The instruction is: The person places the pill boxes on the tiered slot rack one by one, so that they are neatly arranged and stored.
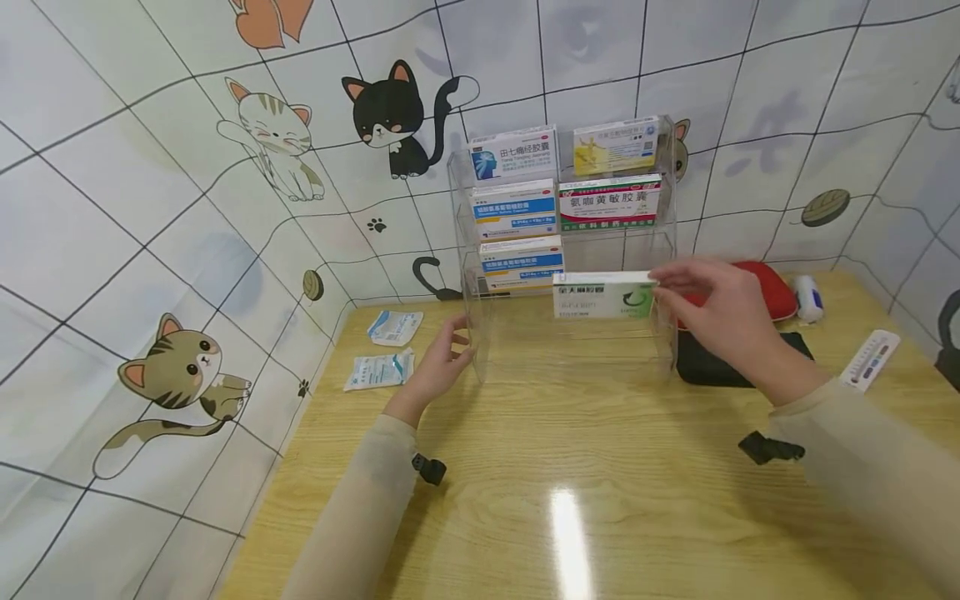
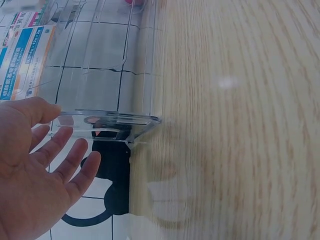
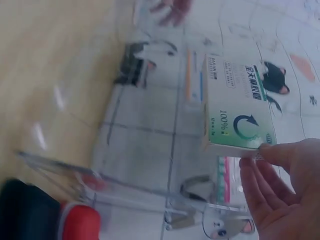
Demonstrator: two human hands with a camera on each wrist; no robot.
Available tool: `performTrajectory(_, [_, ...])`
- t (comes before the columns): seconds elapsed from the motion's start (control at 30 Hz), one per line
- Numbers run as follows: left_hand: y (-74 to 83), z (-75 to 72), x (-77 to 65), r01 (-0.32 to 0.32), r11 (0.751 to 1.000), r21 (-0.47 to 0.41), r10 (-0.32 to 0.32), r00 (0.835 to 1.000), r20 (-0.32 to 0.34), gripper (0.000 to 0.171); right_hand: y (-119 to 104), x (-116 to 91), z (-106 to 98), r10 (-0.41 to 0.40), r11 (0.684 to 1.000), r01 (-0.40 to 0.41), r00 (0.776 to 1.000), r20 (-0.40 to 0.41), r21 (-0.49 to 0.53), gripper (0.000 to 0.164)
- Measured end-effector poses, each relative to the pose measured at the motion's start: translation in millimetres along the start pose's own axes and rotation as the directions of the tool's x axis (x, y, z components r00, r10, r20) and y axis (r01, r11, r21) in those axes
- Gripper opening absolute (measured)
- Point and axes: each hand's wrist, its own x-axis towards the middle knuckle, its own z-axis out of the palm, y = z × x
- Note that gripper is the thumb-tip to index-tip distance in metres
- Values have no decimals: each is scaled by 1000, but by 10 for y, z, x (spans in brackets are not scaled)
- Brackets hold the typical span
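A clear acrylic display rack stands on the table with medicine boxes on its tiers. My right hand pinches the right end of a white and green medicine box between thumb and fingers. That box is at the right of the third tier, beside a blue and white box; whether it rests on the tier I cannot tell. In the right wrist view the medicine box shows its green end near my thumb. My left hand is by the rack's left side, fingers spread and relaxed, the thumb at its edge.
Higher tiers hold more boxes, among them a red and green one and a yellow one. Two packets lie left of the rack. To the right are a red case, a black pouch, a white bottle and a white strip.
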Motion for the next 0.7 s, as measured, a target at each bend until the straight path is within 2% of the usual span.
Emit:
performTrajectory(0.17, [12,-19,26,10,1000,-5,-10,1000,1,59,103,381,-63,-65,998,67,989,-133,16,25])
performTrajectory(0.3, [15,-15,21,23,1000,-5,-23,1000,-3,58,160,583,-75,-119,992,122,974,-195,7,22])
performTrajectory(0.5, [16,15,2,31,999,-14,-31,1000,3,58,291,623,-91,-114,993,120,972,-205,16,22])
performTrajectory(0.7, [28,20,1,36,999,-22,-35,999,10,58,328,604,-96,-68,997,63,992,-111,-48,24])
